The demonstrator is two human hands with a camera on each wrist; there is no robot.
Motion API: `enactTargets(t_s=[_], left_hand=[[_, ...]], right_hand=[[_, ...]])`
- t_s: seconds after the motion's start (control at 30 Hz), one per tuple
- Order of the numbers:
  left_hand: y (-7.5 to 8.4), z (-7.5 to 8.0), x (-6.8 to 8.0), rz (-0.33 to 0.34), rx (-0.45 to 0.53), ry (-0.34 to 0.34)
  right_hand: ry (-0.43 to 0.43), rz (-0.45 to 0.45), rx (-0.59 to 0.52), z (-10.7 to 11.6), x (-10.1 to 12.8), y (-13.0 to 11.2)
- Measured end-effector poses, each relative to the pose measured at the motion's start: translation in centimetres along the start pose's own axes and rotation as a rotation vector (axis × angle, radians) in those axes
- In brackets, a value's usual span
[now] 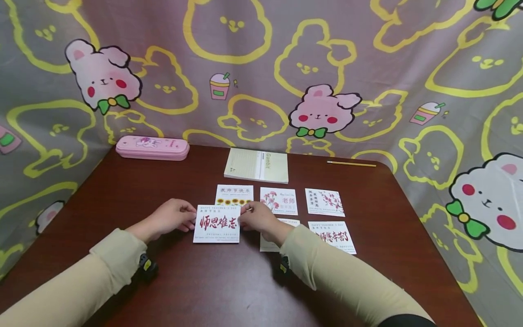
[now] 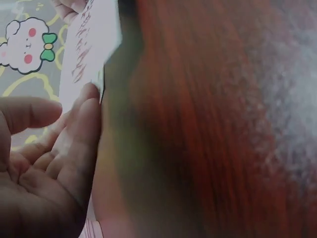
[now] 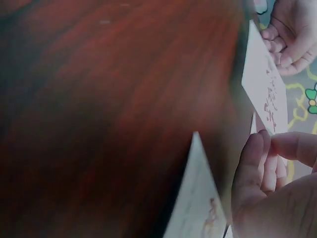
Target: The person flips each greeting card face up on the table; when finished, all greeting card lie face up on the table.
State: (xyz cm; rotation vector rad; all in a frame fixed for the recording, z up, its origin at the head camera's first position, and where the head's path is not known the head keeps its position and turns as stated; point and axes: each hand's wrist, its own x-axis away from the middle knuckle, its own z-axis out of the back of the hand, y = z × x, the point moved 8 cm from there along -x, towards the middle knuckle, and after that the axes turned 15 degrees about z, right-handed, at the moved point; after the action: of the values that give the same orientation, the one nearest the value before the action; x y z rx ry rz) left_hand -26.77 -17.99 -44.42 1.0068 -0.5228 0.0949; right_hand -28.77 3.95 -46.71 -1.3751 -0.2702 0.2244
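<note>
A white square card (image 1: 216, 227) with red brush characters is between my hands, low over the brown table, overlapping a sunflower card (image 1: 234, 190) behind it. My right hand (image 1: 263, 221) pinches its right edge between thumb and fingertips, as the right wrist view also shows. At the card's left edge is my left hand (image 1: 171, 219); in the left wrist view its fingertips touch the edge while the thumb stands apart. Under my right forearm lies a partly covered card (image 1: 269, 244). Whether more cards are beneath the held one, I cannot tell.
To the right lie a pink-flower card (image 1: 279, 201), a blossom card (image 1: 324, 201) and another red-lettered card (image 1: 333, 237). Farther back are a pink pencil case (image 1: 152, 148), a Gambit notebook (image 1: 256, 165) and a yellow pencil (image 1: 351, 164). A patterned curtain (image 1: 253, 77) borders the table.
</note>
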Motion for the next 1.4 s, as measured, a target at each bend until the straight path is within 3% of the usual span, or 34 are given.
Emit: enactTargets(t_s=[0.2, 0.4, 0.77, 1.23, 1.4], left_hand=[[0.0, -1.1, -0.1, 0.056, 0.013, -0.096], [0.0, -1.7, -0.3, 0.087, 0.015, -0.128], [1.0, -3.4, -0.1, 0.019, -0.132, -0.172], [2.0, -3.3, -0.3, 0.038, -0.247, -0.154], [2.4, -2.7, -0.1, 0.014, -0.264, -0.126]], right_hand=[[0.006, 0.032, 0.129, 1.1, 0.7, -0.5], [-0.025, 0.023, 0.070, 1.4, 1.6, -0.4], [-0.086, -0.042, 0.064, 1.6, 2.8, -0.7], [-0.139, -0.042, 0.012, 1.9, 3.3, -0.8], [-0.140, 0.013, 0.087, 3.3, 3.1, -1.8]])
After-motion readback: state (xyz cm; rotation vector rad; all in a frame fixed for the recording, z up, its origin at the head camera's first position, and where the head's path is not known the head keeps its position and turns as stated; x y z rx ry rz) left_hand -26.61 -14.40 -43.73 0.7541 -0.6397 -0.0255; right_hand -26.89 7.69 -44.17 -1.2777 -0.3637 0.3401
